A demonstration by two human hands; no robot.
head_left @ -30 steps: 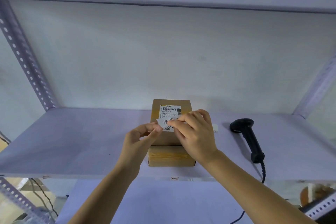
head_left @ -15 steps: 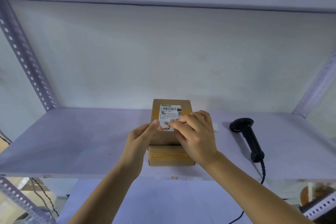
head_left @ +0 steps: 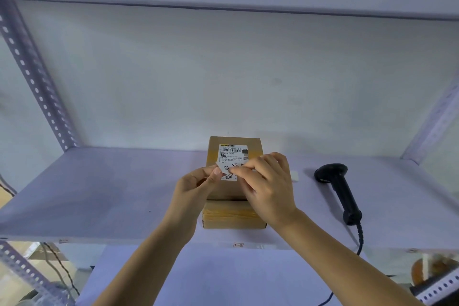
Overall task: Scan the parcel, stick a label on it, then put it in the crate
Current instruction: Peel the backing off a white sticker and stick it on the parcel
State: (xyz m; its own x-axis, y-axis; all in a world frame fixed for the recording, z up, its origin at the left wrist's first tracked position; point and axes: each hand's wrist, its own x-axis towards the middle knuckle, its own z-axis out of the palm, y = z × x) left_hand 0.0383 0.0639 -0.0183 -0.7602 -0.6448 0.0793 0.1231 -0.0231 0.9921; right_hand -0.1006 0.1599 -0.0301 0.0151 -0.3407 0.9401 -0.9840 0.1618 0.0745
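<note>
A brown cardboard parcel (head_left: 231, 213) stands on the pale shelf (head_left: 99, 189), with a printed shipping label on its top. Just above that top, both hands pinch a small white label (head_left: 229, 166) with large black characters. My left hand (head_left: 196, 186) holds the label's left edge between thumb and finger. My right hand (head_left: 267, 184) holds its right side and covers part of the parcel. A black barcode scanner (head_left: 339, 189) lies on the shelf to the right of the parcel. No crate is in view.
A small white pad (head_left: 294, 176) lies behind my right hand. The scanner's cable (head_left: 359, 243) hangs over the shelf's front edge. Perforated metal uprights (head_left: 37, 77) stand at the left and right. Another shelf board runs overhead, and a lower surface (head_left: 223, 278) sits below.
The small label has lifted slightly off the parcel's top, and more of its black characters show between my fingers. The parcel and scanner have not moved.
</note>
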